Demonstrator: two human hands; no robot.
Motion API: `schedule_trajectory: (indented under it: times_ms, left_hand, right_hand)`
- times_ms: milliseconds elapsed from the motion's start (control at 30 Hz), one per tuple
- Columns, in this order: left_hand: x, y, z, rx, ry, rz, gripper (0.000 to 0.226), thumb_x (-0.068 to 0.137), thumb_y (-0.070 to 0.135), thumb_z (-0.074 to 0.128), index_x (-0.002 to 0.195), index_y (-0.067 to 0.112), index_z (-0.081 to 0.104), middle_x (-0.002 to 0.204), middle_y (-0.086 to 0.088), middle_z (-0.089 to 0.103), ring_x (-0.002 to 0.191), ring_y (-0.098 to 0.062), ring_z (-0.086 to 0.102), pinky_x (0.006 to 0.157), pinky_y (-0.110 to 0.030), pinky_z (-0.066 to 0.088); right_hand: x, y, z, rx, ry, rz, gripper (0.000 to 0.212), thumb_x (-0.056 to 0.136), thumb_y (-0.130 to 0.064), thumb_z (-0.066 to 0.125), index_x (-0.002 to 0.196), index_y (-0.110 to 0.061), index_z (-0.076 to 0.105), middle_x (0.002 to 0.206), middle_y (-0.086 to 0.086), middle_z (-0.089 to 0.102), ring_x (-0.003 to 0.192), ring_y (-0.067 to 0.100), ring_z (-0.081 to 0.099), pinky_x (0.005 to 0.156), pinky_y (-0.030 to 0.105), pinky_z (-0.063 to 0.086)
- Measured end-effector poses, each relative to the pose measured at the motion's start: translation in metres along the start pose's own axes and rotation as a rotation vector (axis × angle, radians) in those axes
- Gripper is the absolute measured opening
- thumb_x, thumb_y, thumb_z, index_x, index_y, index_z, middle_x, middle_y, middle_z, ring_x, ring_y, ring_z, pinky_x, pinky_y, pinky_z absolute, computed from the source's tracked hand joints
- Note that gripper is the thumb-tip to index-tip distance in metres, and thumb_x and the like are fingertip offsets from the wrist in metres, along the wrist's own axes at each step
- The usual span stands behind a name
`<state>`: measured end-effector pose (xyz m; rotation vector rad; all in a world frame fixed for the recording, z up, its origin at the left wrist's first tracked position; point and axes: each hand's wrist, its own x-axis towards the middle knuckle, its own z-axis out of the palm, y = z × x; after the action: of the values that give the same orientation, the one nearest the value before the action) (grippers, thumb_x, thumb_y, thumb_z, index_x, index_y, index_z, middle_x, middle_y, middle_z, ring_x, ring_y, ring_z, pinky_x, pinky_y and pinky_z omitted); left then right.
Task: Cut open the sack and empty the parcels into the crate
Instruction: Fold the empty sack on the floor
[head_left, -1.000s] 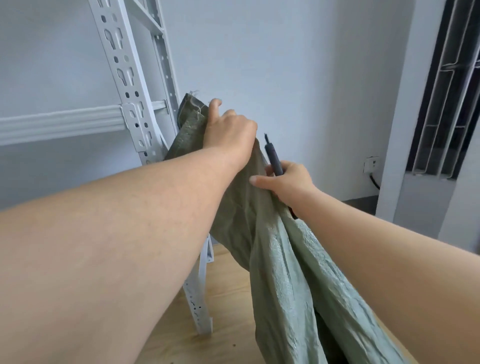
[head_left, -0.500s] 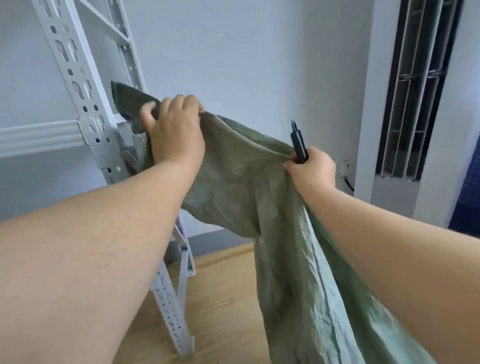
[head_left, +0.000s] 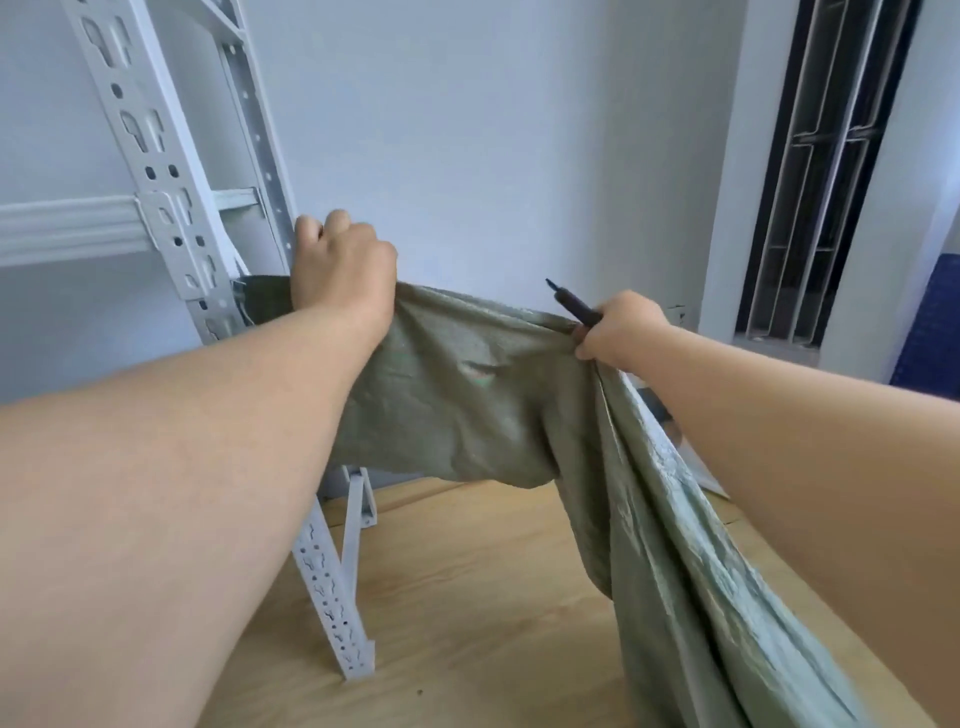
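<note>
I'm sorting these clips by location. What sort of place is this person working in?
Probably a small storeroom or parcel-sorting room. A slotted metal shelving rack stands against a bare wall, the floor is wood-look, and a barred window is at right. Both hands hold up a green woven sack.

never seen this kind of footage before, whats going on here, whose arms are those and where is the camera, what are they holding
There is no machine here: those are a person's two bare arms, filmed by a wide-angle camera worn on their head that looks forward and down. That is why the arms seem to reach out from the bottom of the picture.

The left hand grips one end of a green woven sack and holds it up. The right hand pinches the sack's other raised edge and, in the same fingers, a dark slim cutting tool pointing up and away. The rest of the sack hangs down to the lower right.

Below is a pale wooden surface. On the left stands a grey metal shelving rack. No crate or parcels show.
</note>
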<state>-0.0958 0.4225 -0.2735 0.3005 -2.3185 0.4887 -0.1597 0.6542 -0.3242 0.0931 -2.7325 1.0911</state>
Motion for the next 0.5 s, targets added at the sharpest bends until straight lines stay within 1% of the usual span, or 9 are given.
schedule_trajectory:
  times_ms: [100, 167, 233, 300, 333, 367, 433, 467, 500]
  left_hand:
    - [-0.005, 0.005, -0.007, -0.009, -0.043, -0.026, 0.034, 0.087, -0.001, 0.052, 0.119, 0.01, 0.058, 0.124, -0.013, 0.046, 0.12, -0.032, 0.039, 0.092, -0.039, 0.036]
    - [-0.013, 0.016, -0.01, -0.094, -0.093, 0.015, 0.047, 0.087, 0.001, 0.055, 0.132, 0.013, 0.048, 0.135, -0.012, 0.038, 0.125, -0.031, 0.037, 0.096, -0.038, 0.037]
    - [-0.023, 0.033, -0.007, -0.247, -0.152, 0.2, 0.067, 0.085, 0.015, 0.065, 0.145, 0.019, 0.034, 0.149, -0.004, 0.027, 0.136, -0.027, 0.027, 0.108, -0.038, 0.028]
    - [-0.032, 0.049, -0.005, -0.329, -0.311, 0.328, 0.087, 0.082, 0.035, 0.072, 0.15, 0.02, 0.021, 0.156, -0.001, 0.023, 0.145, -0.023, 0.015, 0.116, -0.039, 0.013]
    - [-0.035, 0.053, -0.002, -0.331, -0.349, 0.33, 0.085, 0.081, 0.039, 0.071, 0.149, 0.021, 0.023, 0.154, -0.002, 0.029, 0.145, -0.022, 0.016, 0.117, -0.04, 0.009]
    - [-0.035, 0.056, 0.001, -0.34, -0.34, 0.312, 0.073, 0.084, 0.039, 0.069, 0.144, 0.023, 0.032, 0.147, -0.003, 0.041, 0.143, -0.022, 0.023, 0.117, -0.041, 0.008]
    - [-0.032, 0.06, 0.002, -0.365, -0.292, 0.256, 0.029, 0.09, 0.033, 0.061, 0.118, 0.029, 0.055, 0.117, 0.0, 0.06, 0.129, -0.021, 0.042, 0.114, -0.042, 0.01]
    - [-0.031, 0.061, 0.001, -0.365, -0.298, 0.216, 0.012, 0.093, 0.031, 0.057, 0.104, 0.03, 0.058, 0.105, 0.003, 0.062, 0.122, -0.021, 0.047, 0.112, -0.043, 0.011]
    - [-0.03, 0.063, 0.002, -0.355, -0.306, 0.174, 0.006, 0.094, 0.029, 0.055, 0.098, 0.029, 0.059, 0.099, 0.004, 0.062, 0.117, -0.021, 0.05, 0.111, -0.044, 0.013]
  right_hand:
    - [-0.002, -0.007, 0.007, 0.208, -0.086, -0.02, 0.016, 0.082, -0.012, 0.067, 0.097, -0.014, 0.074, 0.072, 0.002, 0.06, 0.061, 0.02, 0.055, 0.057, 0.027, 0.051]
    - [-0.005, -0.014, 0.013, 0.243, -0.17, -0.068, 0.014, 0.083, -0.009, 0.067, 0.094, -0.016, 0.073, 0.072, 0.001, 0.059, 0.057, 0.015, 0.052, 0.052, 0.022, 0.048]
    - [-0.012, -0.022, 0.016, 0.25, -0.235, -0.137, 0.013, 0.084, -0.009, 0.068, 0.093, -0.018, 0.071, 0.075, 0.001, 0.059, 0.056, 0.012, 0.051, 0.051, 0.02, 0.046]
    - [-0.017, -0.027, 0.017, 0.286, -0.302, -0.182, 0.012, 0.085, -0.011, 0.07, 0.093, -0.02, 0.069, 0.076, 0.001, 0.059, 0.058, 0.011, 0.051, 0.052, 0.02, 0.046]
    - [-0.019, -0.028, 0.017, 0.3, -0.333, -0.193, 0.013, 0.084, -0.012, 0.071, 0.093, -0.02, 0.068, 0.076, 0.001, 0.059, 0.058, 0.011, 0.05, 0.052, 0.02, 0.045]
    - [-0.021, -0.028, 0.016, 0.312, -0.349, -0.196, 0.013, 0.084, -0.012, 0.071, 0.094, -0.021, 0.068, 0.076, 0.002, 0.059, 0.058, 0.011, 0.05, 0.052, 0.02, 0.045]
    - [-0.023, -0.024, 0.014, 0.342, -0.348, -0.181, 0.015, 0.084, -0.013, 0.072, 0.097, -0.02, 0.07, 0.073, -0.001, 0.057, 0.054, 0.009, 0.047, 0.051, 0.019, 0.043]
    - [-0.026, -0.021, 0.014, 0.357, -0.345, -0.166, 0.017, 0.083, -0.013, 0.073, 0.099, -0.02, 0.071, 0.071, -0.003, 0.056, 0.052, 0.008, 0.046, 0.05, 0.018, 0.043]
    - [-0.028, -0.017, 0.016, 0.377, -0.353, -0.146, 0.019, 0.082, -0.015, 0.074, 0.1, -0.021, 0.072, 0.07, -0.005, 0.055, 0.053, 0.008, 0.045, 0.051, 0.018, 0.042]
